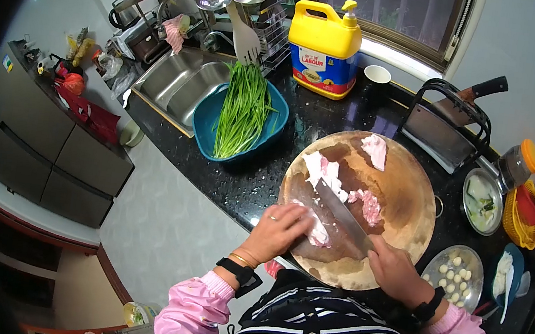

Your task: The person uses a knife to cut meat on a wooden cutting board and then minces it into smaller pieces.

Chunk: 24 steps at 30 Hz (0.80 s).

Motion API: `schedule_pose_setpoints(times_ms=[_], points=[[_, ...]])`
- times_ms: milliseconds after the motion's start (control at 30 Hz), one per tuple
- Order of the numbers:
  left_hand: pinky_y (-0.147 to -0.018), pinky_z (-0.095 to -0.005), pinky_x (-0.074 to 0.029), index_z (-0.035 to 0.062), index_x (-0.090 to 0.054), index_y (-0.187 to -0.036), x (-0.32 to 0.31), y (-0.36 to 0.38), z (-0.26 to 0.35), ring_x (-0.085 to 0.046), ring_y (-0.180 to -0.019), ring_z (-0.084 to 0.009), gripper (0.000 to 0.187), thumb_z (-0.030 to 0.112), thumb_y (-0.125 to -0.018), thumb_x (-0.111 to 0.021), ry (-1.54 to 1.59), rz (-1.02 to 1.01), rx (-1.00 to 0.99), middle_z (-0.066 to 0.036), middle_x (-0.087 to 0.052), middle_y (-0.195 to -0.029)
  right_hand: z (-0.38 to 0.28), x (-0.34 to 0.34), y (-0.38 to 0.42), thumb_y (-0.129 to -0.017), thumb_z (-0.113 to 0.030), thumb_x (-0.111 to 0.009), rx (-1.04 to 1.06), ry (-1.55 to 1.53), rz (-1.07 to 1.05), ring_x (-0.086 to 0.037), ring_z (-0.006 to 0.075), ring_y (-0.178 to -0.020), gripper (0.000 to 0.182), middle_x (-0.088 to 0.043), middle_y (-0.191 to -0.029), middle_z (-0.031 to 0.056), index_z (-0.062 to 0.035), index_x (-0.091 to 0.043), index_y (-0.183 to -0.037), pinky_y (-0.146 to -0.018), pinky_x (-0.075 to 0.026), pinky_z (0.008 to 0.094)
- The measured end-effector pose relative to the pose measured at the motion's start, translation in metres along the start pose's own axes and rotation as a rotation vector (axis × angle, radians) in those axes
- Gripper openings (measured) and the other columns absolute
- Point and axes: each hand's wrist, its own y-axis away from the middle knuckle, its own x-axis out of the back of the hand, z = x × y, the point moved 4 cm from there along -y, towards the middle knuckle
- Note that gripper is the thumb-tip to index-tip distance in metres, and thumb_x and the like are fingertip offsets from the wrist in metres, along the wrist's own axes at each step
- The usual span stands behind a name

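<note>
On the round wooden chopping board lie several pieces of pale pink meat. My right hand is wrapped round the handle of a cleaver, whose broad blade slants up and left across the board. My left hand rests at the board's left edge, fingers bent over a piece of meat beside the blade. Past the blade's upper end sits a whitish piece. Chopped pink meat lies right of the blade, and another piece is near the board's far edge.
A blue basin of green stalks stands left of the board, beside the sink. Behind are a yellow jug, a white cup and a knife rack. Bowls and a plate of white balls stand right.
</note>
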Motion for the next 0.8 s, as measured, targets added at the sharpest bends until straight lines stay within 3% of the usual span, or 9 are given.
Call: schedule_pose_setpoints(times_ms=[200, 267, 333, 400, 467, 533, 667, 733, 800], points=[[-0.099, -0.0395, -0.042, 0.0165, -0.061, -0.119, -0.010, -0.024, -0.005, -0.058, -0.113, -0.0226, 0.043, 0.016, -0.077, -0.068, -0.013, -0.087, -0.059, -0.007, -0.061, -0.120, 0.002, -0.005, -0.015, -0.092, -0.007, -0.052, 0.021, 0.046, -0.041, -0.062, 0.0457, -0.078, 0.027, -0.063, -0.079, 0.0257, -0.0017, -0.049, -0.118, -0.066, -0.049, 0.0504], [-0.098, -0.0354, -0.043, 0.0154, -0.061, -0.119, -0.030, -0.030, -0.015, -0.059, -0.111, -0.0228, 0.042, 0.019, -0.078, -0.068, 0.012, -0.365, 0.048, -0.007, -0.062, -0.119, 0.003, 0.000, -0.017, -0.092, -0.006, -0.051, -0.033, 0.025, -0.014, -0.064, 0.0444, -0.078, 0.027, -0.064, -0.079, 0.0251, -0.0004, -0.049, -0.119, -0.065, -0.050, 0.0477], [-0.089, -0.0309, -0.048, 0.0092, -0.063, -0.114, -0.027, -0.037, -0.009, -0.063, -0.098, -0.0246, 0.032, 0.014, -0.082, -0.064, 0.042, -0.242, 0.070, -0.010, -0.065, -0.109, 0.002, 0.008, -0.014, -0.092, -0.005, -0.050, -0.056, -0.061, 0.029, -0.065, 0.0431, -0.078, 0.027, -0.065, -0.080, 0.0243, 0.0002, -0.050, -0.119, -0.065, -0.050, 0.0459], [-0.077, -0.0286, -0.051, 0.0025, -0.064, -0.109, -0.024, -0.030, -0.020, -0.065, -0.082, -0.0200, 0.023, 0.007, -0.087, -0.057, 0.500, 0.145, 0.562, -0.010, -0.067, -0.097, 0.003, 0.016, -0.008, -0.092, -0.005, -0.050, -0.090, -0.162, 0.076, -0.066, 0.0418, -0.078, 0.027, -0.066, -0.081, 0.0235, 0.0008, -0.050, -0.119, -0.065, -0.051, 0.0440], [-0.071, -0.0244, -0.050, 0.0004, -0.063, -0.108, -0.027, -0.023, -0.025, -0.061, -0.081, -0.0086, 0.021, 0.012, -0.094, -0.053, 1.007, 0.240, 0.799, -0.004, -0.068, -0.094, 0.000, 0.027, -0.004, -0.095, -0.007, -0.047, -0.044, -0.074, 0.125, -0.069, 0.0377, -0.080, 0.026, -0.067, -0.083, 0.0236, 0.0009, -0.049, -0.120, -0.069, -0.053, 0.0443], [-0.070, -0.0243, -0.050, 0.0001, -0.062, -0.109, -0.034, -0.004, -0.021, -0.060, -0.076, -0.0098, 0.021, 0.014, -0.094, -0.056, 1.229, 0.160, 0.939, -0.002, -0.067, -0.087, 0.000, 0.028, -0.003, -0.095, -0.007, -0.048, -0.050, -0.088, 0.119, -0.068, 0.0389, -0.080, 0.026, -0.066, -0.083, 0.0235, 0.0005, -0.050, -0.119, -0.069, -0.053, 0.0449], [-0.068, -0.0344, -0.050, -0.0017, -0.060, -0.101, -0.017, 0.028, -0.019, -0.061, -0.072, -0.0221, 0.018, 0.011, -0.088, -0.061, 0.709, 0.152, 0.900, -0.012, -0.065, -0.090, 0.006, 0.016, -0.002, -0.094, -0.009, -0.050, -0.030, -0.104, 0.065, -0.065, 0.0430, -0.080, 0.025, -0.066, -0.083, 0.0232, -0.0014, -0.050, -0.118, -0.069, -0.052, 0.0472], [-0.081, -0.0395, -0.050, 0.0009, -0.059, -0.105, -0.001, 0.032, -0.017, -0.060, -0.089, -0.0312, 0.022, 0.008, -0.084, -0.063, 0.257, 0.200, 0.633, -0.016, -0.061, -0.105, 0.007, 0.007, -0.003, -0.093, -0.009, -0.050, -0.064, -0.095, 0.001, -0.064, 0.0441, -0.082, 0.026, -0.065, -0.085, 0.0240, -0.0018, -0.049, -0.118, -0.070, -0.051, 0.0483], [-0.091, -0.0429, -0.046, 0.0037, -0.059, -0.111, 0.004, 0.028, -0.015, -0.056, -0.103, -0.0358, 0.033, 0.005, -0.079, -0.064, 0.213, 0.161, 0.529, -0.017, -0.056, -0.113, 0.008, -0.003, -0.006, -0.093, -0.009, -0.051, -0.091, -0.077, -0.068, -0.063, 0.0453, -0.084, 0.027, -0.065, -0.087, 0.0248, -0.0023, -0.049, -0.119, -0.072, -0.050, 0.0494]])
